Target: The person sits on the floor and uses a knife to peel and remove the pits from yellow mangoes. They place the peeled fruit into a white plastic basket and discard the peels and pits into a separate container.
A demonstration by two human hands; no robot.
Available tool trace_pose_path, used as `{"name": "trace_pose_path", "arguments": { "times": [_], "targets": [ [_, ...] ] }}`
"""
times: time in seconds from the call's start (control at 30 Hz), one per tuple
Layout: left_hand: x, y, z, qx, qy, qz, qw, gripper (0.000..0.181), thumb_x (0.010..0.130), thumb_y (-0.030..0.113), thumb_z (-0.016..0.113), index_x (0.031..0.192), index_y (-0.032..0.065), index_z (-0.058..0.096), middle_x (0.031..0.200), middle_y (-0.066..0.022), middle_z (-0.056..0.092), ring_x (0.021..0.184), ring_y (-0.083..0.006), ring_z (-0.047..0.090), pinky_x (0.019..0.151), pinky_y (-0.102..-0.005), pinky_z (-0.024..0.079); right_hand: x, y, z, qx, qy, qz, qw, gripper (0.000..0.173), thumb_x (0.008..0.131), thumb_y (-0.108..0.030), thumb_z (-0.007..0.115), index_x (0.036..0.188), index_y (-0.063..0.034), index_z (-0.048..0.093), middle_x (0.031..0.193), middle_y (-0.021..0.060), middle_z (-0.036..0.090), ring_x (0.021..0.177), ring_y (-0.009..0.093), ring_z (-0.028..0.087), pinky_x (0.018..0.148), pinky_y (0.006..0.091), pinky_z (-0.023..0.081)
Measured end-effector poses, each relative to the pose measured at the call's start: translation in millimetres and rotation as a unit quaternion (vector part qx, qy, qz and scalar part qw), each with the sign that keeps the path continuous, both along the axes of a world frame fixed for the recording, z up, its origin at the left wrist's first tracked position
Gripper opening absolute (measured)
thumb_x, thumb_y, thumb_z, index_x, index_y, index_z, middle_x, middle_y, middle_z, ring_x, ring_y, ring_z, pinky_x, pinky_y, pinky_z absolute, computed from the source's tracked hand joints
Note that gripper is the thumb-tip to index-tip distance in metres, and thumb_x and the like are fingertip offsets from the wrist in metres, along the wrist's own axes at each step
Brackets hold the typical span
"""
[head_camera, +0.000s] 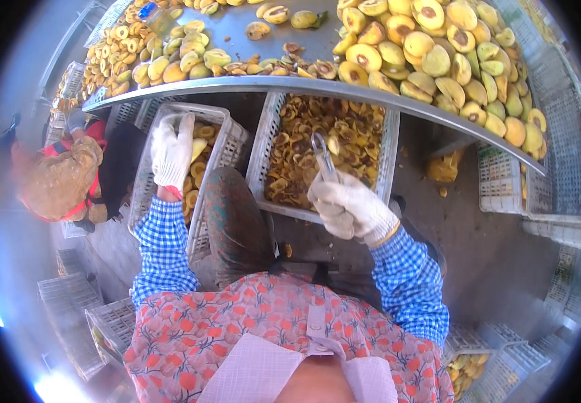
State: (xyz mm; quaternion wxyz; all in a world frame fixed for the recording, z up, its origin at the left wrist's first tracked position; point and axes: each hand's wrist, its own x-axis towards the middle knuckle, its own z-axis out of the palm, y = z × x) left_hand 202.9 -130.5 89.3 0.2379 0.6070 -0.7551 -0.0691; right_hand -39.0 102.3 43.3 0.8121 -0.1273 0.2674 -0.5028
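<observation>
My left hand, in a white knit glove, is over a white plastic crate of yellow fruit halves. A pale yellow fruit piece shows beside its fingers; whether they touch it I cannot tell. My right hand, gloved too, grips a metal tool with a looped end, pointing up over a second crate full of fruit scraps. Above both crates runs the metal table's edge, with a large heap of halved yellow fruit on the right and a smaller pile on the left.
A co-worker is at the far left, near more crates. A clear plastic bottle with a blue cap lies among the fruit. Stacked crates stand at the right, and others are behind me. My knee is between the two crates.
</observation>
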Motion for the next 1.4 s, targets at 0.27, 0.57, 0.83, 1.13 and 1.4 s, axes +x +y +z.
{"name": "trace_pose_path", "arguments": {
  "times": [0.27, 0.57, 0.83, 1.13, 1.4],
  "targets": [
    [-153.3, -139.5, 12.6, -0.015, -0.114, -0.223, 0.968, 0.049, 0.088, 0.043, 0.058, 0.125, 0.0107, 0.06, 0.12, -0.0177, 0.063, 0.114, -0.0316, 0.058, 0.098, -0.0391, 0.044, -7.4, -11.5, 15.2, 0.035, 0.051, -0.021, 0.998, 0.017, 0.09, -0.015, 0.059, 0.08, -0.0056, 0.05, 0.054, -0.0023, 0.042, 0.036, 0.007, 0.038, 0.031, 0.0235, 0.029],
    [-204.8, -206.5, -26.1, 0.096, -0.065, -0.198, 0.973, 0.054, 0.083, 0.039, 0.069, 0.123, 0.0033, 0.06, 0.113, -0.0164, 0.067, 0.103, -0.0302, 0.065, 0.09, -0.0386, 0.051, -15.8, -16.9, 21.2, 0.014, 0.112, -0.066, 0.991, 0.017, 0.089, -0.016, 0.06, 0.083, -0.0019, 0.052, 0.053, 0.0016, 0.047, 0.035, 0.011, 0.042, 0.032, 0.0246, 0.034],
    [-174.7, -25.2, -0.4, 0.568, 0.616, -0.373, 0.398, 0.059, 0.102, 0.047, 0.039, 0.137, 0.0005, 0.035, 0.119, -0.0227, 0.059, 0.118, -0.0335, 0.055, 0.098, -0.0418, 0.05, -2.2, -33.4, 14.5, -0.093, 0.304, -0.258, 0.912, 0.021, 0.093, -0.021, 0.06, 0.089, -0.0063, 0.046, 0.059, 0.0023, 0.05, 0.04, 0.01, 0.046, 0.036, 0.0245, 0.037],
    [-179.8, 60.9, -33.0, 0.365, 0.522, -0.289, 0.714, 0.055, 0.103, 0.049, 0.035, 0.122, -0.0001, 0.052, 0.106, -0.0212, 0.064, 0.096, -0.0285, 0.064, 0.083, -0.0404, 0.054, 18.4, -35.4, -4.2, -0.077, 0.673, -0.314, 0.665, 0.024, 0.092, -0.021, 0.059, 0.098, 0.0001, 0.049, 0.066, 0.0135, 0.053, 0.062, 0.034, 0.06, 0.058, 0.0395, 0.047],
    [-179.3, 74.5, -34.9, 0.151, 0.419, -0.311, 0.84, 0.052, 0.104, 0.045, 0.033, 0.113, -0.0003, 0.056, 0.094, -0.0162, 0.066, 0.081, -0.0239, 0.066, 0.069, -0.0346, 0.057, 16.8, -31.2, 13.8, -0.002, 0.599, -0.21, 0.773, 0.032, 0.09, -0.023, 0.057, 0.106, 0.0041, 0.05, 0.092, 0.0266, 0.057, 0.09, 0.043, 0.06, 0.077, 0.0447, 0.047]
  ]
}}
